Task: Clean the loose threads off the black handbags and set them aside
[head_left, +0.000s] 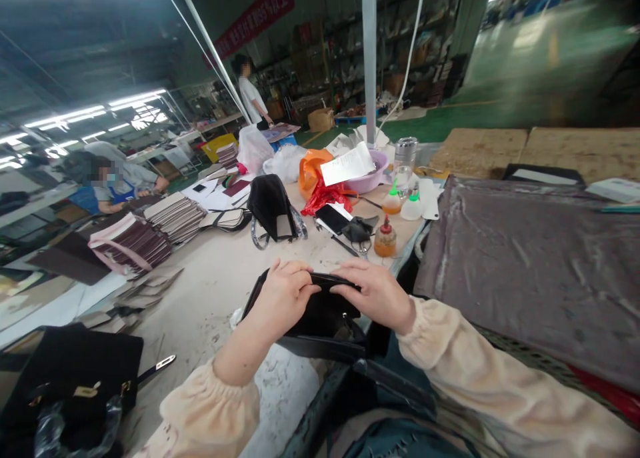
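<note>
A black handbag [320, 348] is at the table's near edge in front of me, its mouth facing up and its dark inside showing. My left hand [287, 295] pinches the bag's far rim, thumb inside and fingers over the outer side. A short way to the right, my right hand [373, 291] grips the same rim between thumb and fingers. A small metal fitting shows on the bag's inner right side. The bag's lower part is hidden below the table edge and by my left forearm.
Another black bag [273, 208] stands farther back; one more [75, 378] lies at left. Glue bottles [385, 238], a phone [332, 219] and scissors [363, 247] are at back right. Stacked panels [135, 245] stand at left. A covered bench [525, 265] is on the right. Two people work beyond.
</note>
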A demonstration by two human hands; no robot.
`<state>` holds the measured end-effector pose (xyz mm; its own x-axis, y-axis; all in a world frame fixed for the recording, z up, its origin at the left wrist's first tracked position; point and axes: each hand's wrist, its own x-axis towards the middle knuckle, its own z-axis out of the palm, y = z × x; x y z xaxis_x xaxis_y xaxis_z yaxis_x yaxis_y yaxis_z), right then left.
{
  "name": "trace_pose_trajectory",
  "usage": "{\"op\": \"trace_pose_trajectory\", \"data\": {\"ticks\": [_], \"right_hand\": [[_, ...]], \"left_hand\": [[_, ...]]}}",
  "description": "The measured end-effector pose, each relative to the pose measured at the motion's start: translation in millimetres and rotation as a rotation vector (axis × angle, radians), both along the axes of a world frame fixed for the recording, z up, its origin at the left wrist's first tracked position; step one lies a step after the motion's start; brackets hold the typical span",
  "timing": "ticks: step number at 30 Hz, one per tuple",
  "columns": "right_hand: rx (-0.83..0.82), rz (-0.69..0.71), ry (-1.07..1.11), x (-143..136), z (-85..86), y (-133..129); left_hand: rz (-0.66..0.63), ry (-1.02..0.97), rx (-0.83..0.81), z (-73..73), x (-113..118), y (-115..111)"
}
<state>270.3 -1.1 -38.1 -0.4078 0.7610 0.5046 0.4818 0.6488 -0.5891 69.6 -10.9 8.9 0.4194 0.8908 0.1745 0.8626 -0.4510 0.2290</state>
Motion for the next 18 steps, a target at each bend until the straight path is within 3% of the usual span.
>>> {"op": "trace_pose_trajectory", "data": {"ticks": [10,18], "right_hand": [[-0.01,0.012,0.071,-0.9,-4.0,6.6],[0.009,0.003,0.002,-0.9,-1.2,7.0]], "left_hand": [[0.028,-0.035,0.002,0.1,2.0,2.9],[0.047,-0.052,-0.006,-2.2,2.9,5.6]]}}
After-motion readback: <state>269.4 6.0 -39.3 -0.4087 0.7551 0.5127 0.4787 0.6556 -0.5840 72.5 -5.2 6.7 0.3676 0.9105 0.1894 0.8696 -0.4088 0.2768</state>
